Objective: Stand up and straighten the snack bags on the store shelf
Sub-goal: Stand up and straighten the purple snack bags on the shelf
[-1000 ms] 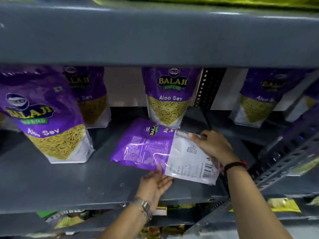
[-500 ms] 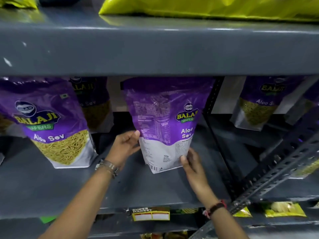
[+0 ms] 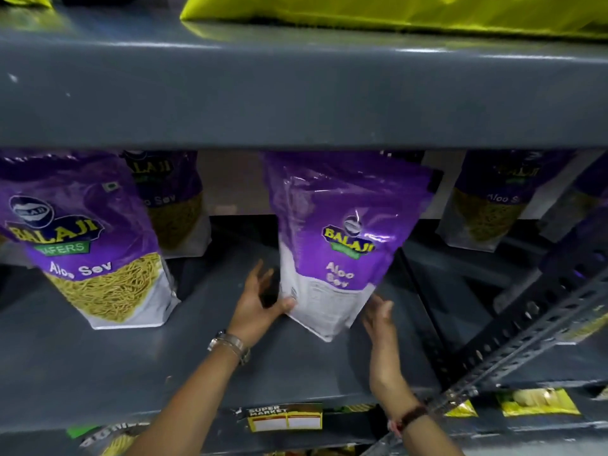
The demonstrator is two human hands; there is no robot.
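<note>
The grey metal shelf fills most of the view, with a second grey shelf board overhead carrying a yellow-green bag at the top edge. Purple Aloo Sev snack bags stand along the lower shelf. The largest, the left front bag, is upright near the shelf's front, with another bag behind it. A further bag stands at the back right, dim and blurred.

The middle bag stands between the two hands, turned at an angle so one bottom corner points toward the camera, and its top leans to the right. Its lower part is white, its upper part purple with the brand logo.

The left hand is spread fairly wide, thumb pressed to the bag's lower left edge, fingers reaching behind that side. A metal watch sits on that wrist. The right hand is open with fingers loosely extended, at the bag's lower right side; whether it touches cannot be told. A dark band circles that wrist. A yellow price label hangs on the shelf's front lip.
</note>
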